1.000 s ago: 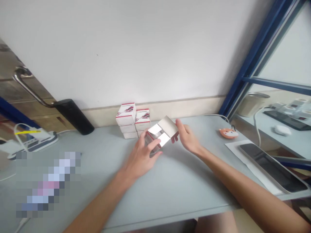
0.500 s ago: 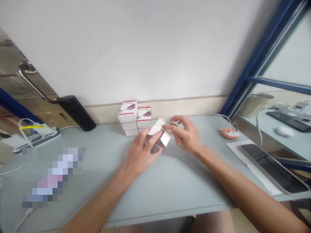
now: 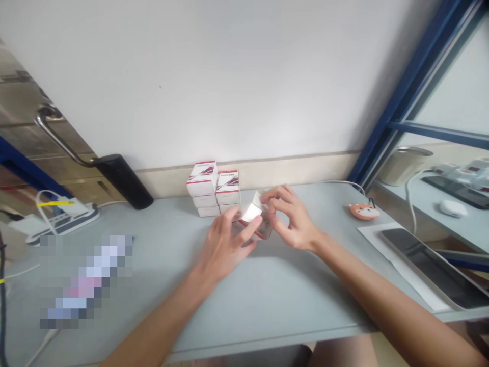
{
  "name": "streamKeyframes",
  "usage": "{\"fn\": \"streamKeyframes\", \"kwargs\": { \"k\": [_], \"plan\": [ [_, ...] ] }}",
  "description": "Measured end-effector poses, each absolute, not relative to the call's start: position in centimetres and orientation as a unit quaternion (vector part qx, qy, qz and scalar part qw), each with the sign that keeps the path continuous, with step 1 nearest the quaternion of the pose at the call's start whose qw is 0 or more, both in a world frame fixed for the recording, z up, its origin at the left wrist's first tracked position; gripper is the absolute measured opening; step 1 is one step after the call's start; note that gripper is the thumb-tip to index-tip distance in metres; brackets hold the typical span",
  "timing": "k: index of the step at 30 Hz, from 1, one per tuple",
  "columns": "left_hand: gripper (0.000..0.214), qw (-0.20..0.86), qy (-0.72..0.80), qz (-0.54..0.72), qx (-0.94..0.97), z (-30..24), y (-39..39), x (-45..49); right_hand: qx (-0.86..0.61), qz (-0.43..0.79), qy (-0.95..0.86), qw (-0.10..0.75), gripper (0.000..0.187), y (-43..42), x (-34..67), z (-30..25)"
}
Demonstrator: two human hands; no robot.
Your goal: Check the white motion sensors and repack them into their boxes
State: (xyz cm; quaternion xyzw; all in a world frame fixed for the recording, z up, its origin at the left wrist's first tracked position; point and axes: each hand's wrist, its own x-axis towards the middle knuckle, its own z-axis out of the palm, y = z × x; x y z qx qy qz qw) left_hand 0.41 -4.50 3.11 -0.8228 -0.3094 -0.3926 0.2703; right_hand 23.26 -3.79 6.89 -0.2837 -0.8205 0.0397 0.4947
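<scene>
A small white and red carton (image 3: 254, 220) sits between both hands on the grey table (image 3: 275, 290), one white flap standing up. My left hand (image 3: 225, 244) grips its near left side with curled fingers. My right hand (image 3: 290, 216) pinches the top flap from the right with thumb and fingertips. Just behind, against the wall, stands a stack of matching white and red boxes (image 3: 214, 188).
A black door-handle base (image 3: 122, 181) lies at the back left beside a white power strip (image 3: 61, 216). At the right are an orange animal-shaped case (image 3: 364, 211), a dark phone (image 3: 431, 265) on white paper, and a blue frame (image 3: 397, 97).
The carton's wide open flap has been folded down and the carton now looks smaller. My right hand has moved from beside the carton onto its top flap. The left hand stays on it.
</scene>
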Motion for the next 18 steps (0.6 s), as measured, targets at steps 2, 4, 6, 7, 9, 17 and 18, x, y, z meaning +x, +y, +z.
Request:
{"fn": "streamKeyframes", "kwargs": {
  "k": [2, 4, 6, 7, 9, 17, 18],
  "plan": [
    [0.064, 0.272, -0.306, -0.399, -0.820, 3.1, -4.4, 0.2, -0.289, 0.075, -0.832, 0.467, 0.020, -3.6, 23.5, 6.9],
    [0.064, 0.267, -0.320, -0.398, -0.817, 3.1, -4.2, 0.0, -0.309, 0.102, -0.839, 0.435, 0.034, -3.5, 23.6, 6.8],
    [0.063, 0.267, -0.334, -0.384, -0.818, 3.3, -4.1, -0.3, -0.337, 0.122, -0.842, 0.403, 0.039, -3.4, 23.7, 6.6],
    [0.063, 0.266, -0.336, -0.376, -0.821, 3.5, -4.1, -0.4, -0.353, 0.132, -0.840, 0.390, 0.036, -3.4, 23.7, 6.5],
    [0.063, 0.258, -0.330, -0.363, -0.832, 3.8, -4.2, -0.5, -0.377, 0.145, -0.836, 0.371, 0.022, -3.1, 23.7, 6.2],
    [0.052, 0.225, -0.262, -0.362, -0.866, 4.0, -4.8, -0.1, -0.423, 0.068, -0.861, 0.273, 0.019, -0.9, 25.0, 4.1],
    [0.051, 0.223, -0.261, -0.362, -0.867, 4.0, -4.8, -0.1, -0.421, 0.069, -0.860, 0.281, 0.017, -0.7, 25.2, 4.0]
  ]
}}
